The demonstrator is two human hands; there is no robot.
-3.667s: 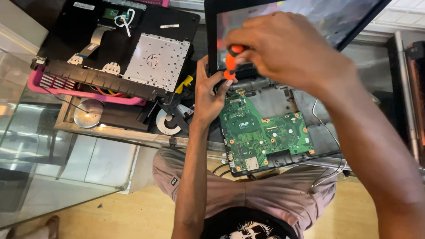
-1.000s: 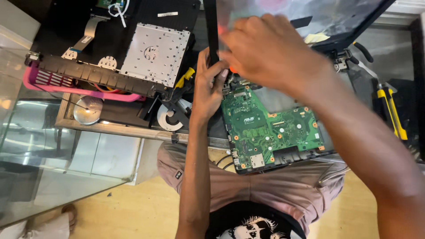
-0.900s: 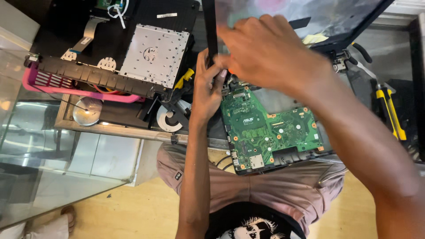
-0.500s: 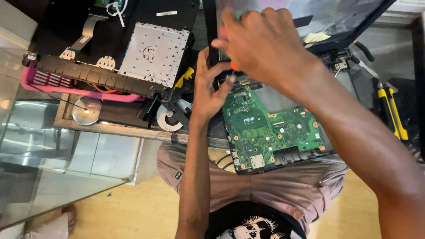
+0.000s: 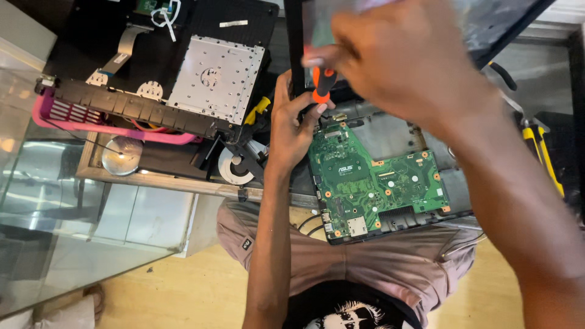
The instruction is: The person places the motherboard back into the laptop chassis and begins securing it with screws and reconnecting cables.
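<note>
Far left, we saw the glass tabletop catching the light, and on the wooden shelf behind it a small round silver disc. Above that lay a pink tray with a long black strip across it, and then a stripped laptop base, black, with a silver metal plate sitting in the middle of it and a flat ribbon cable curling off its upper left.

Moving in, our left hand came up from below, fingers curled around the lower end of the screwdriver and against the near corner of the opened laptop – gripping, thumb side toward the tool. The screwdriver, orange and black in the handle, stood just above the top left corner of the green circuit board, at the foot of the tilted screen. We could not see its tip; the hands covered it.

Our right hand was big and blurred in the foreground, closed over the top of the handle, fingers wrapped tight. The green board lay flat in the laptop's open shell, which rested across our lap and the table edge.

Far right, a pair of yellow-handled pliers lay just beside the laptop.
</note>
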